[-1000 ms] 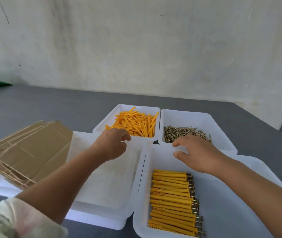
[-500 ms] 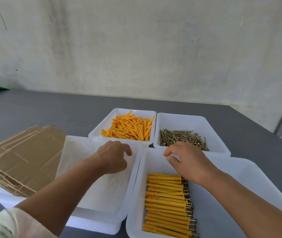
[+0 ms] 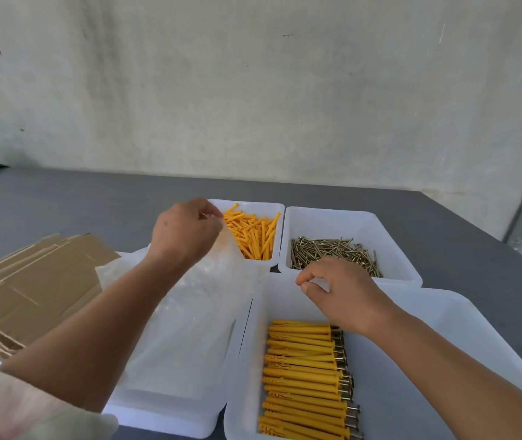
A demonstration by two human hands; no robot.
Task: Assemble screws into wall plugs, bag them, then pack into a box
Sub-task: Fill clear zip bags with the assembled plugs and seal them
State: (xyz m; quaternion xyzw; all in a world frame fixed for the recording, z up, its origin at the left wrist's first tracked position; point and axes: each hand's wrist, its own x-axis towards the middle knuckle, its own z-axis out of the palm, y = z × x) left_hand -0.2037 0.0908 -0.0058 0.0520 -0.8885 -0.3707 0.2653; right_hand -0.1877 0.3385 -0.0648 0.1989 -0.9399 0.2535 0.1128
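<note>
Left hand (image 3: 186, 231) pinches thin clear plastic bag (image 3: 220, 276), which hangs beneath fingers. Right hand (image 3: 345, 293) curled; cannot tell if holding anything. Row of yellow screw-fitted wall plugs (image 3: 304, 369) in white plastic tray (image 3: 437, 315), just beneath right hand.

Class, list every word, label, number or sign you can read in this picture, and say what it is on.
No text can be read anywhere.
Flat cardboard: no legible print.
Clear bag: no print visible.
White trays: no labels visible.
</note>
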